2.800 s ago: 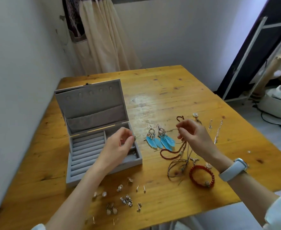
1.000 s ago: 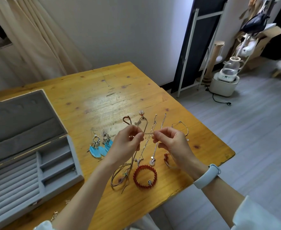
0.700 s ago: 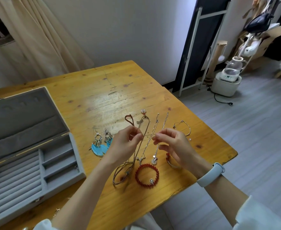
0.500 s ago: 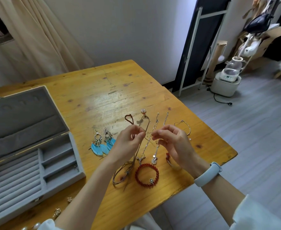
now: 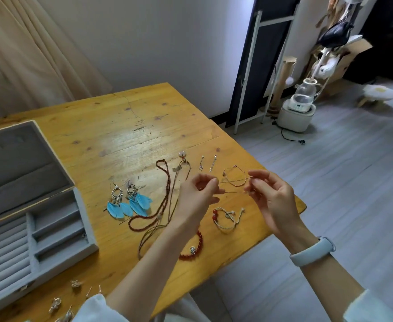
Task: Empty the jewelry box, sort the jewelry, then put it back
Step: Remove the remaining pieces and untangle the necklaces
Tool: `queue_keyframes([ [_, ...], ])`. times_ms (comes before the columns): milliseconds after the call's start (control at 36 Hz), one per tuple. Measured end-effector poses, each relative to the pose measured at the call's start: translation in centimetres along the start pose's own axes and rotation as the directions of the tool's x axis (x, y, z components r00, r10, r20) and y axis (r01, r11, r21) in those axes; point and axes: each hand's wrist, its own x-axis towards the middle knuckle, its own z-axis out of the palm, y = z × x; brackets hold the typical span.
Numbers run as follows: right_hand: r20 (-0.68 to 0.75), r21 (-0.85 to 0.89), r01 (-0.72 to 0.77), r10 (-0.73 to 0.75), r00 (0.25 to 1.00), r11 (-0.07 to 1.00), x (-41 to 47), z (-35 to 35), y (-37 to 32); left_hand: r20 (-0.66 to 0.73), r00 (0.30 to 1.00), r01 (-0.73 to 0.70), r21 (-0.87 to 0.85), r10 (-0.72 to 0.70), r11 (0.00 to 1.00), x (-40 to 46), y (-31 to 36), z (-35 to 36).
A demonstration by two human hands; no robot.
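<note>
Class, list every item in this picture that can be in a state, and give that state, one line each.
jewelry box: lid open, visible compartments empty
thin chain: stretched between both hands, above table
left hand: pinches the chain
right hand: pinches the chain
feather earrings: lying flat, side by side
red bead bracelet: lying on table, partly hidden by forearm

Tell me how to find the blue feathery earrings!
Start at the wooden table and find the open grey jewelry box on its left side. Just right of the box's front corner lie the feather earrings, a pair side by side. They are the only bright blue things there; the beaded strands beside them are dark red.
</note>
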Motion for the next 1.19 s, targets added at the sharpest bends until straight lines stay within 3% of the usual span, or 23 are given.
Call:
queue_keyframes([
  [83,-0.076,-0.237,0.036,-0.056,0.996,0.971,0.1,-1.6,0.0,0.034,0.999,-0.035,0.074,0.032,0.997,0.1,-0.2,2.0],
  [139,-0.094,-0.425,0.065,-0.116,0.989,0.903,0.0,-2.5,0.0,0.05,0.995,-0.1,0.231,0.091,0.968,0.3,-0.6,3.3],
  [222,-0.108,-0.609,0.061,-0.159,0.981,0.791,0.2,-3.6,0.0,0.144,0.973,-0.23,0.512,0.182,0.827,0.5,-1.3,5.1],
  [333,-0.077,-0.828,0.042,-0.187,0.979,0.559,1.5,-4.9,0.8,0.234,0.949,-0.316,0.708,0.212,0.632,1.3,-2.4,6.7],
  [472,-0.015,-0.969,0.017,-0.126,0.992,0.248,2.3,-5.2,1.3,0.291,0.939,-0.342,0.826,0.181,0.448,2.0,-3.5,7.0],
  [611,0.056,-0.992,0.07,-0.133,0.99,0.106,2.8,-5.4,1.3,0.267,0.933,-0.349,0.831,0.24,0.434,2.3,-4.1,6.8],
  [833,0.075,-0.995,0.088,-0.237,0.969,0.045,2.8,-6.2,1.6,0.233,0.893,-0.369,0.869,0.385,0.329,3.2,-4.6,7.4],
  [1194,0.186,-0.977,0.187,-0.023,0.982,0.104,2.0,-8.1,0.7,0.334,0.905,-0.4,0.88,0.264,0.257,2.9,-4.5,6.4],
])
